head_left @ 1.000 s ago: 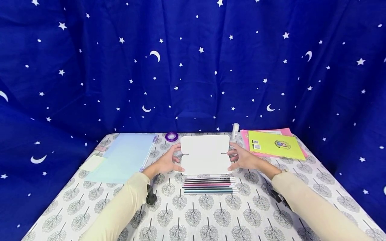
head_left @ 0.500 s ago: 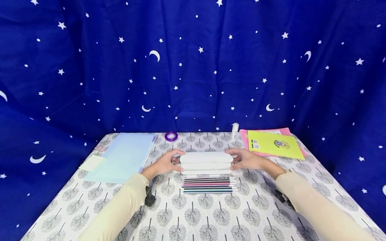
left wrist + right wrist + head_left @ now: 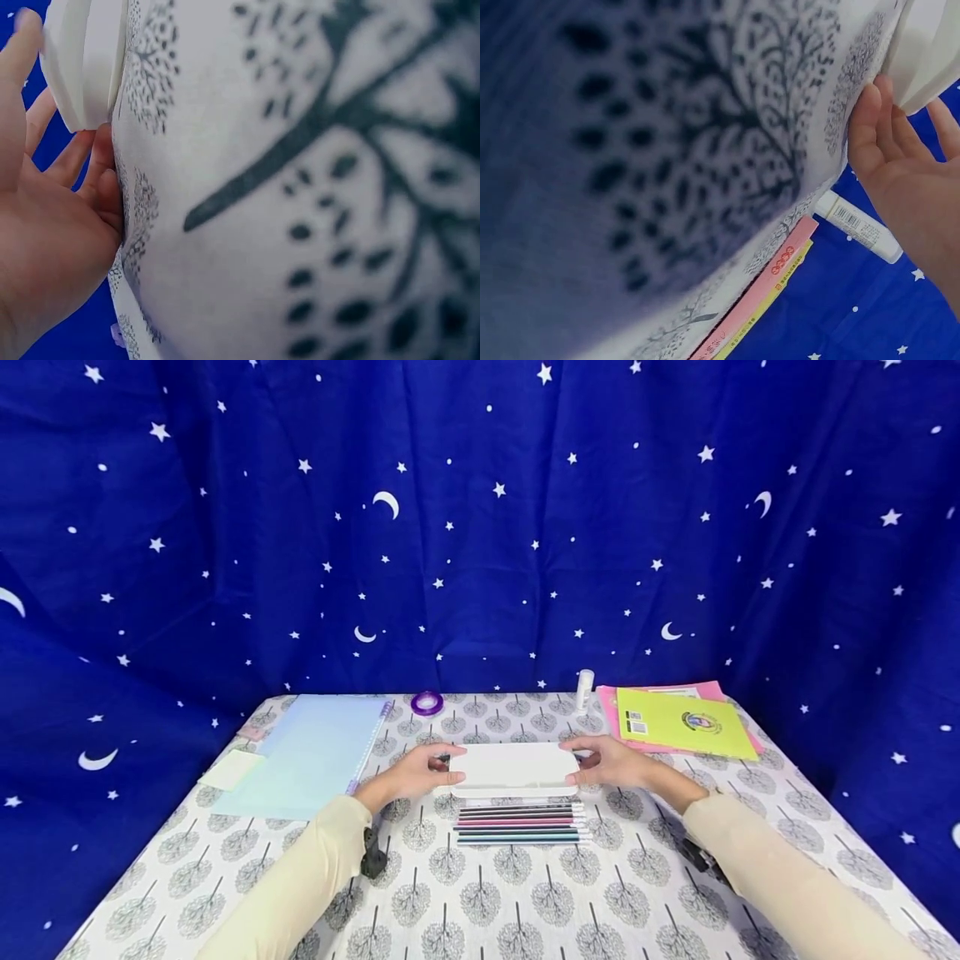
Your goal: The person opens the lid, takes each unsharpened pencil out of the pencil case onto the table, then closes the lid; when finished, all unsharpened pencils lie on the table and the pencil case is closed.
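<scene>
A white pencil case point(image 3: 514, 767) lies in the middle of the table with its lid down. My left hand point(image 3: 415, 772) holds its left end, thumb at the front edge and index finger at the back corner of the lid. At the right end my right hand point(image 3: 613, 763) does the same. Both wrist views show the ends of the case, with fingers point(image 3: 71, 161) of the left hand and fingers point(image 3: 881, 124) of the right hand under or beside them. Directly in front of the case, a row of several dark, pink and teal pencils point(image 3: 519, 824) lies side by side.
A translucent blue spiral notebook point(image 3: 307, 752) and pale yellow sticky notes point(image 3: 231, 769) lie on the left. Purple tape point(image 3: 427, 703) and a white glue stick point(image 3: 585, 691) are at the back. A yellow-green booklet point(image 3: 678, 721) overlaps a pink one point(image 3: 609, 708) on the right.
The lid of the pencil case, raised a second ago with the white inside showing, has swung down towards the front. Both hands have followed it down at the ends; the pencils have not moved.
</scene>
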`<state>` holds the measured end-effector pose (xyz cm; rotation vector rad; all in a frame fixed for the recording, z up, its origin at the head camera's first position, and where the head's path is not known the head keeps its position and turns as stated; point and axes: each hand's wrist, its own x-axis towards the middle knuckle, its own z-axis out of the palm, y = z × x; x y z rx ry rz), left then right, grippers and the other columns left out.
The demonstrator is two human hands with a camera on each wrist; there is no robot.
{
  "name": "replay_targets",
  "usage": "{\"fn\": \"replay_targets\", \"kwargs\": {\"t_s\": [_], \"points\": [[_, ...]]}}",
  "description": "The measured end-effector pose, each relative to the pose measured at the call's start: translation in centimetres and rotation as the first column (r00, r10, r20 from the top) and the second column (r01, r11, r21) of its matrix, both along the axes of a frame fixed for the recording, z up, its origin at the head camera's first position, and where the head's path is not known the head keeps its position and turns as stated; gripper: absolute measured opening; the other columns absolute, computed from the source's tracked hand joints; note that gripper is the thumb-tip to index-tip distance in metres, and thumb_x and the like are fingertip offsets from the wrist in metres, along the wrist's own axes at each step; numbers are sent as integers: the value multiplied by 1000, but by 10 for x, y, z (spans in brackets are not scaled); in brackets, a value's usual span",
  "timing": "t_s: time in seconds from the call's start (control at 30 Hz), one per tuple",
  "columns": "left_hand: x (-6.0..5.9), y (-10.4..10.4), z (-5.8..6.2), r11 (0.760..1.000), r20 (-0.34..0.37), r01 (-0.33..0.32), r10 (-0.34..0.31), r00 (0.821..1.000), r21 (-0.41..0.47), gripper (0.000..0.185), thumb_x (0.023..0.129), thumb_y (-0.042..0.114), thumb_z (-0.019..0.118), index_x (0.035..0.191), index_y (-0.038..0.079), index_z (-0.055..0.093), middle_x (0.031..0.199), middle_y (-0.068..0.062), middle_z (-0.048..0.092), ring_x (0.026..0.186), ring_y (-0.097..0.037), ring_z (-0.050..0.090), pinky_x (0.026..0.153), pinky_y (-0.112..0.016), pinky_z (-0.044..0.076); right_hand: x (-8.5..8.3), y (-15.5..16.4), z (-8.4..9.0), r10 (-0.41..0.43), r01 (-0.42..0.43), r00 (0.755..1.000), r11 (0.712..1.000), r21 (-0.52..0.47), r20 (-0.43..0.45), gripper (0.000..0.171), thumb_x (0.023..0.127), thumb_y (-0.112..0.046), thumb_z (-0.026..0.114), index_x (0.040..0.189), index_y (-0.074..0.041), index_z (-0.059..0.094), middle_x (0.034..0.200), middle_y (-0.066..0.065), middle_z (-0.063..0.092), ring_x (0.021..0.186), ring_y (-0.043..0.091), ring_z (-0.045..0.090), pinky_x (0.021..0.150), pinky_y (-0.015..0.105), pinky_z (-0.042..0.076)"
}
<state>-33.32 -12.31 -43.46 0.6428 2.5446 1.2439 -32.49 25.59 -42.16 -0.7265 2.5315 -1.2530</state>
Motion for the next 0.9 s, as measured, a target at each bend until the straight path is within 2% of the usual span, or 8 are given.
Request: {"fn": "replay_targets", "kwargs": {"t_s": [0.13,0.23,0.33,0.5,0.63,0.73,0.9], "points": [[-1,1,-3,1000,26,-24,24,999,13,52,87,36,75,136,26,61,145,-4,51,109,-18,58,90,-36,54,1,-1,-1,-13,14,999,1000,28,-32,69,85,-28,80,139,5,51,140,30,49,107,36,64,73,37,61],[-1,2,-3,999,33,-27,26,999,27,51,86,33,78,134,24,63,140,-5,55,106,-17,59,88,-34,54,1,-2,-2,-28,28,1000,1000,12,-14,71,82,-26,82,138,5,52,139,31,50,100,31,67,63,37,60],[-2,3,-2,999,27,-23,22,999,36,52,85,30,79,133,22,63,133,-5,59,101,-16,60,83,-32,55,0,-3,-4,-53,53,999,999,-8,9,71,80,-22,84,138,5,53,137,30,52,97,28,68,63,36,60],[-3,6,-2,999,45,-25,23,999,46,53,83,27,81,132,20,64,110,-4,66,93,-16,60,76,-30,55,0,-1,-4,-62,63,998,998,-12,17,73,78,-19,85,138,5,52,137,31,51,93,26,70,67,33,60],[-2,7,-2,1000,40,-12,11,999,29,54,82,28,82,132,18,64,99,-2,67,91,-15,60,74,-29,55,2,0,-5,-60,61,998,998,-11,36,75,78,-18,85,140,6,50,140,32,48,89,24,69,60,33,59],[0,8,-1,1000,21,-3,3,1000,18,54,82,29,81,133,18,64,100,-3,68,92,-16,60,75,-30,55,4,1,-5,-57,58,998,998,-19,38,75,78,-17,85,140,6,49,141,33,46,88,25,68,60,34,59],[1,10,0,999,-32,16,-17,999,-29,55,84,31,79,134,20,62,116,-8,67,101,-18,62,88,-37,55,6,2,-5,-47,49,998,998,-27,42,76,78,-17,85,141,7,48,143,33,44,88,24,68,64,36,60]]}}
